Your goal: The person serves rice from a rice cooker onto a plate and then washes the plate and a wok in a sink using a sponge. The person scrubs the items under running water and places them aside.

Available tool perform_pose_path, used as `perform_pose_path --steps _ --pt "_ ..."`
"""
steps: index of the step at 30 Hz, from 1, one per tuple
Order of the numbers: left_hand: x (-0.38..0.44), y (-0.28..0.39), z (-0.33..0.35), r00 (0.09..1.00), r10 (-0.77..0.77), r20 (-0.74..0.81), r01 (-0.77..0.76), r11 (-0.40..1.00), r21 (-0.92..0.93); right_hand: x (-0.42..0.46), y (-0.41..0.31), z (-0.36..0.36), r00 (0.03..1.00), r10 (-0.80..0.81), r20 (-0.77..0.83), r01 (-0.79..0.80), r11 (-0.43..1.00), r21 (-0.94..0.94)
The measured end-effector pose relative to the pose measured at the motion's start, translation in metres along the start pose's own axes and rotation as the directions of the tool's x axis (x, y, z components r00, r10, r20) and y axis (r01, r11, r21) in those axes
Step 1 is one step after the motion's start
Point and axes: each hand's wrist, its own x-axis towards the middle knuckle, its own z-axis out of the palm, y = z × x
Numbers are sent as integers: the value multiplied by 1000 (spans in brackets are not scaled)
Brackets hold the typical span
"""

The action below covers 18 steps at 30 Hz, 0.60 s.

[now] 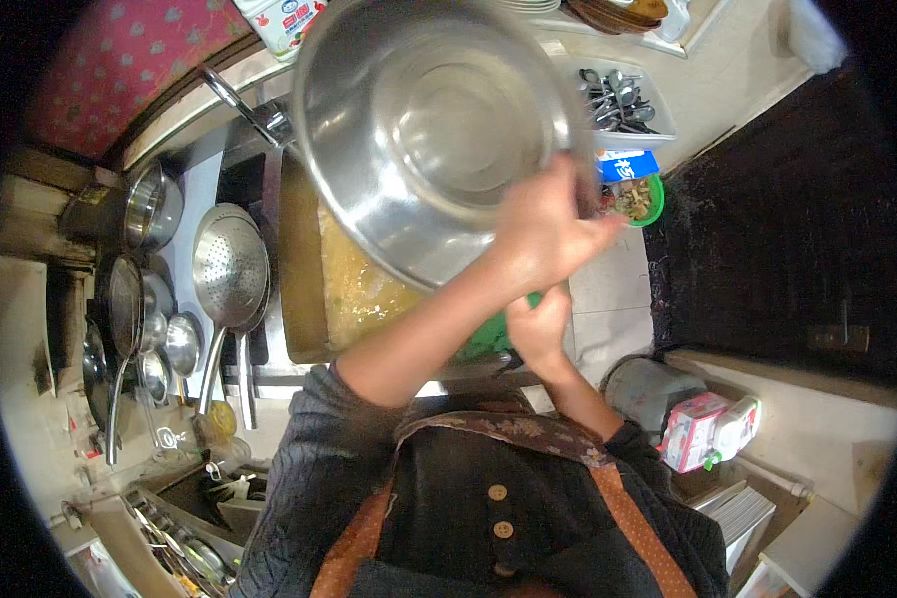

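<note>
A large stainless steel basin [456,127] is tilted over the sink [299,299], its inside facing me. My left hand [549,232] reaches across to its lower right rim and is blurred; the thumb lies over the rim. Just below, my right hand [542,325] is curled around something green, partly hidden by my left forearm. More green material [486,336] shows beside it at the sink's near edge; its kind is unclear. Yellowish, cloudy water [374,291] with glints on it fills the visible part of the sink.
A faucet [247,108] rises behind the basin. Skimmers [228,261] and steel bowls [153,209] lie on the left. To the right stand a white tub of spoons [620,105], a green-rimmed container of scraps [639,200] and a grey bin [646,389].
</note>
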Motion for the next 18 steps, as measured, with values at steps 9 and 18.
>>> perform_pose_path --steps 9,18 --pt "9 41 85 811 426 401 -485 873 56 69 23 -131 897 441 -30 -333 719 610" --pt "-112 -86 8 968 225 -115 -210 969 133 179 43 -195 732 677 77 -615 607 504"
